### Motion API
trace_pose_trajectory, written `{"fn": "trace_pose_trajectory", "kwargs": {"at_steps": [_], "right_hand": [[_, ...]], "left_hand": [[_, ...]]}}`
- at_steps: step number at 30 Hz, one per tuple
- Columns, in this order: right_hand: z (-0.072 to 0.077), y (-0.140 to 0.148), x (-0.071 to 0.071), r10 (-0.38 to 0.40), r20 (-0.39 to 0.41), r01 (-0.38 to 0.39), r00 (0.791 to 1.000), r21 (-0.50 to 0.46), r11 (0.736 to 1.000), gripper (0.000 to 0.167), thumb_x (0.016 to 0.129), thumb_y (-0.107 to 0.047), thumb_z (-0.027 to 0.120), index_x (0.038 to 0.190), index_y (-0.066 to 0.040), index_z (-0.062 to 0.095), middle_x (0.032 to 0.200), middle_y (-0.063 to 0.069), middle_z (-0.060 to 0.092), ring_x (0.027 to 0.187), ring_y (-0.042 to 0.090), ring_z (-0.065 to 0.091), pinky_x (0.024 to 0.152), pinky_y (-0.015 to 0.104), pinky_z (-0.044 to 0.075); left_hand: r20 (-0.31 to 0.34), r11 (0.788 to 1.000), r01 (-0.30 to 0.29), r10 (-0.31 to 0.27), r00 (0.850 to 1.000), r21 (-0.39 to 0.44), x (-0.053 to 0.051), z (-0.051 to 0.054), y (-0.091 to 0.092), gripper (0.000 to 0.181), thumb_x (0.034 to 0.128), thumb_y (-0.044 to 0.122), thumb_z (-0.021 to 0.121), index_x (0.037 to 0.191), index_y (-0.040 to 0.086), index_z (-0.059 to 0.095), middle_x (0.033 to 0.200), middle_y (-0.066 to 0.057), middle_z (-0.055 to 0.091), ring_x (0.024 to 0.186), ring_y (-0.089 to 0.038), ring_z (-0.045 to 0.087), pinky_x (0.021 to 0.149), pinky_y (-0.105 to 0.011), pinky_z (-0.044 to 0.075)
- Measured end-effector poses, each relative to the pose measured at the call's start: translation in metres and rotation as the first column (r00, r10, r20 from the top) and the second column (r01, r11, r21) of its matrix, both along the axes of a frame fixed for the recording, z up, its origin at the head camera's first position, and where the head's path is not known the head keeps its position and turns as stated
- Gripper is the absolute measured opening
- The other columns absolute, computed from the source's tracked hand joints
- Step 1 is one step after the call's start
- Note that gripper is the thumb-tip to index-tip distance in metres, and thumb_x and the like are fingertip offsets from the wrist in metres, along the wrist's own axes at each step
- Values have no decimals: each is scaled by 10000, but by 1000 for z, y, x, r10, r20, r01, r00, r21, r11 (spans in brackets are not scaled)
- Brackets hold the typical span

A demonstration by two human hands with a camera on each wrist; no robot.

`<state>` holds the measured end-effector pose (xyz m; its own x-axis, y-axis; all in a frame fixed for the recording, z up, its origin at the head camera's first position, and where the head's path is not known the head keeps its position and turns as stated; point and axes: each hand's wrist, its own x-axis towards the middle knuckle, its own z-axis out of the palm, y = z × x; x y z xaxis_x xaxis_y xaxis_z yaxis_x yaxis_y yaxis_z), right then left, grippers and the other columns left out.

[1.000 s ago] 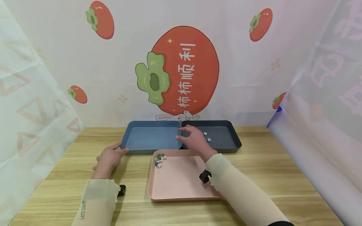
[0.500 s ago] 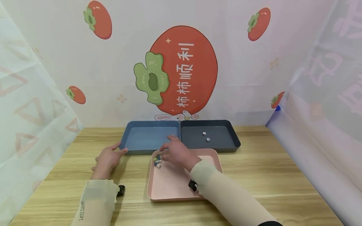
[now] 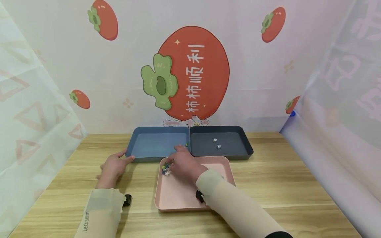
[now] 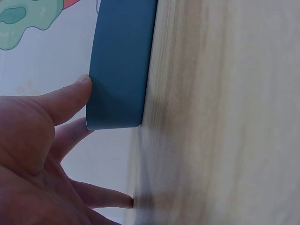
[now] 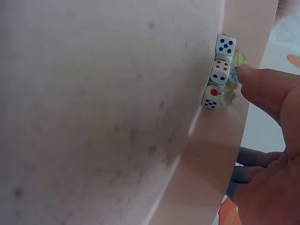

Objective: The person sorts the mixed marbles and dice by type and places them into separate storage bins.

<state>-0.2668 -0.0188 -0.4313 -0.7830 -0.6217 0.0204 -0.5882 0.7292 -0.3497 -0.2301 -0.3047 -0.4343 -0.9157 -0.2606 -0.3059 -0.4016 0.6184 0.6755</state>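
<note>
My left hand (image 3: 115, 165) is at the near left corner of the blue tray (image 3: 160, 145); its thumb and one finger touch the rim, also in the left wrist view. A small greenish marble (image 3: 186, 144) lies in that tray's right end. My right hand (image 3: 186, 163) is over the far left part of the pink tray (image 3: 175, 198). In the right wrist view its thumb (image 5: 262, 84) reaches a blue marble (image 5: 233, 75), beside a yellow-green marble (image 5: 239, 58), a clear brownish marble (image 5: 229, 97) and white dice (image 5: 220, 71). The other fingertips are partly hidden.
A dark grey tray (image 3: 235, 148) with two white dice (image 3: 219, 146) stands right of the blue tray, touching it. All trays sit on a wooden table (image 3: 276, 185). A printed cloth (image 3: 250, 92) hangs behind.
My right hand has moved from over the boundary between the two back trays down and left to the marbles and dice. The greenish marble now shows in the blue tray. My left hand has stayed.
</note>
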Motion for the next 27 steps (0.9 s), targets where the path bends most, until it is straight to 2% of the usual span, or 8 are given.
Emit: {"fn": "trace_pose_trajectory", "kwargs": {"at_steps": [6,13,22,27], "right_hand": [[0,-2,0,4,4,-4,1000,-6,1000,255,939,-164,688,1163,-251,772,1329,-68,623,1490,317,171,1202,441,96],[-2,-5,0,-12,-2,12,1000,26,1000,247,943,-191,688,1161,-274,769,1345,-46,612,1490,312,175,1203,423,86],[-5,-10,-1,-9,-27,11,1000,41,999,300,937,-149,655,1156,-326,761,1378,-25,588,1490,315,171,1203,429,101],[-7,-13,-1,-19,-27,21,999,64,998,272,944,-170,664,1173,-289,754,1442,33,534,1491,313,168,1203,417,108]], "left_hand": [[-6,1000,-4,4,1000,2,0,-1,0,808,947,617,561,1600,270,235,1599,-303,62,1289,-691,-222,859,-881,-122],[-1,1000,-5,5,1000,-3,-2,-2,-1,817,939,635,559,1598,261,255,1601,-296,70,1272,-697,-231,842,-885,-126],[0,1000,-7,7,1000,-9,-2,-2,-1,812,940,632,560,1597,265,254,1599,-300,68,1269,-701,-231,846,-884,-126],[-6,1000,-9,9,1000,-7,-1,0,0,806,944,619,565,1596,257,259,1597,-303,75,1270,-705,-226,852,-883,-123]]}}
